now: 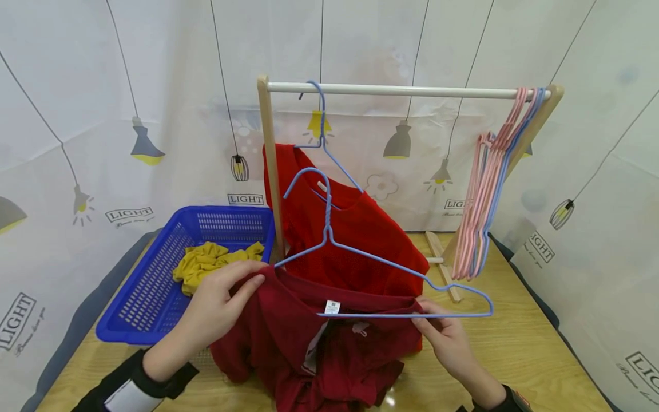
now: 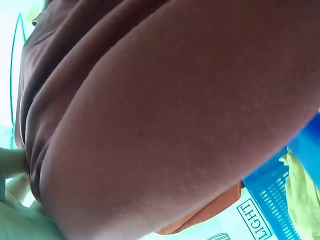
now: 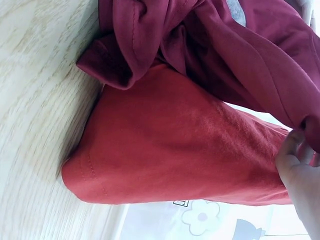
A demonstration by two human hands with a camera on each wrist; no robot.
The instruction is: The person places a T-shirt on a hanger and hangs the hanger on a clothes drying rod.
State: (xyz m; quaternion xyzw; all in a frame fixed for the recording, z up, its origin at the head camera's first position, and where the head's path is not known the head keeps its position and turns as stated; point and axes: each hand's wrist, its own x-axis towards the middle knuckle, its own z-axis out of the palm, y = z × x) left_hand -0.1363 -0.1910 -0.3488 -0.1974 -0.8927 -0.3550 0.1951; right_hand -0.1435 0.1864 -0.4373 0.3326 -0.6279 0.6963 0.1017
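A dark red shirt hangs between my hands, its white neck label showing. My left hand pinches the shirt by the neckline on the left. On the right side of the collar, my right hand holds the fabric between thumb and fingers. A blue hanger has its left arm inside the neck opening, while its right end sticks out over the right hand. In the left wrist view, cloth fills most of the picture. The right wrist view has the right hand gripping the shirt edge.
Behind, a bright red shirt hangs on another blue hanger from a white rail. Several pink and blue hangers hang at the rail's right end. A blue basket at left holds yellow cloth.
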